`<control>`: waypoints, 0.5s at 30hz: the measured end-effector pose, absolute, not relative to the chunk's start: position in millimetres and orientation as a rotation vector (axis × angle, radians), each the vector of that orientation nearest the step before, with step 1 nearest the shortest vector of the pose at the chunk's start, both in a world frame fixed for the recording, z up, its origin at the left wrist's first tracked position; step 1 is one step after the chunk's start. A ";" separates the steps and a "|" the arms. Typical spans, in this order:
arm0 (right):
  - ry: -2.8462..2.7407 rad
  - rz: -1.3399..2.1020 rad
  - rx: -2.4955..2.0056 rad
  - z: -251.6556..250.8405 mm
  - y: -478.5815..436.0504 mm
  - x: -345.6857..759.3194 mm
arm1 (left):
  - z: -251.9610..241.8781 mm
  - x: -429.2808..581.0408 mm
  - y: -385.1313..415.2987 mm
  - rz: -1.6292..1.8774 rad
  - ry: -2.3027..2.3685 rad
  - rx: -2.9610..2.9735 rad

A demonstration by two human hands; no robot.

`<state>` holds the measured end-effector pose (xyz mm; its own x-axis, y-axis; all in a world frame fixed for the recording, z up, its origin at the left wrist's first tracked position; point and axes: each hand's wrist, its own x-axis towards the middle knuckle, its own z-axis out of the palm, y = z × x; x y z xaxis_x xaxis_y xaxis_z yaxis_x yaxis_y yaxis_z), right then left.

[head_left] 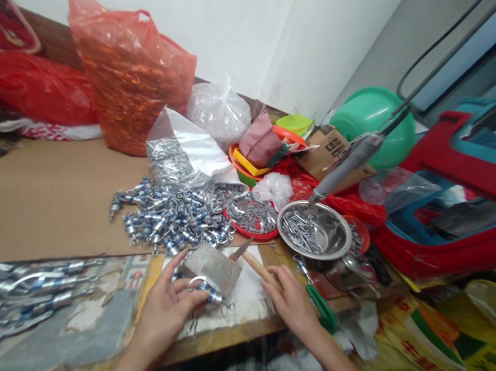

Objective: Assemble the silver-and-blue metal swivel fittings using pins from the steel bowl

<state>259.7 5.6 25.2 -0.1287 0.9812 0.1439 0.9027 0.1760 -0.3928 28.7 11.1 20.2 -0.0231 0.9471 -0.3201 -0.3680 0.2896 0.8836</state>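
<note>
My left hand (167,301) is closed on a small silver-and-blue metal fitting (211,294) with a curved metal loop and a small ring at its end. It is held against the near side of a grey metal block (213,266). My right hand (289,297) grips the wooden handle of a small hammer (262,269), whose narrow dark head is beside the block's far right corner. White paper (250,286) lies under the block. Beside my right hand is a green-handled tool (322,309), partly hidden, with another silver-and-blue fitting (304,269) behind it.
A heap of similar fittings (166,214) lies on cardboard, with more in rows (35,295) at left. Beyond are a red tray of metal pieces (252,215), a steel bowl of pins (315,230) and plastic bags (128,77). A grey cylindrical tool (345,166) hangs over the bowl.
</note>
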 end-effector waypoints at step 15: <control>-2.341 0.109 -1.388 61.3 -28.6 228.2 | 25.9 31.4 10.1 1.210 1.173 0.673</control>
